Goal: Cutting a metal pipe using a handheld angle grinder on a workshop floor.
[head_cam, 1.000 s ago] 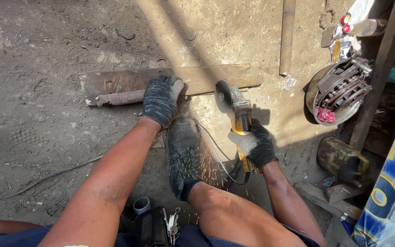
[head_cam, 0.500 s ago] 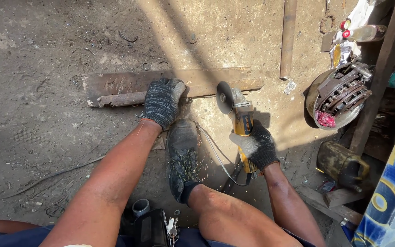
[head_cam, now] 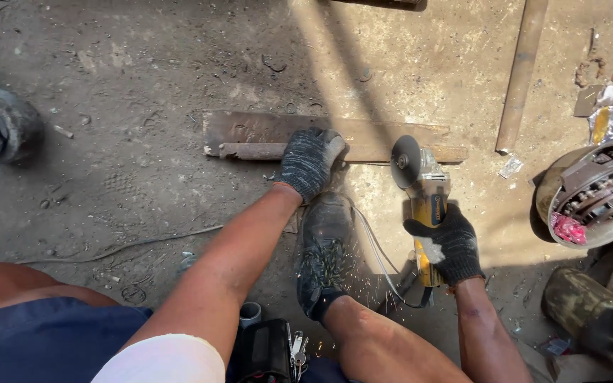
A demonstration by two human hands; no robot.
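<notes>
The rusty steel angle bar [head_cam: 363, 142] lies flat on the dirt floor [head_cam: 129, 106], running left to right just beyond the person's dark shoe [head_cam: 323, 255]. The left hand [head_cam: 308, 163], in a grey knit glove, presses down on the bar near its middle, fingers spread and bent over the edge. The right hand [head_cam: 447, 245], in a black glove, has its fingers clenched round the body of a yellow angle grinder [head_cam: 423, 206], whose disc [head_cam: 406, 162] stands on edge against the bar just to the right of the left hand. Small sparks [head_cam: 345, 273] scatter back over the shoe and bare shin.

The likely trouble is closeness: the disc sits near the holding hand, so a kick or a snag in the cut could throw it toward those fingers. The grinder is held one-handed, which gives little check on such a jump. The cable [head_cam: 377, 255] trails beside the shoe, where it could catch. The bar is steadied only by hand, so it may shift and pinch the disc.
</notes>
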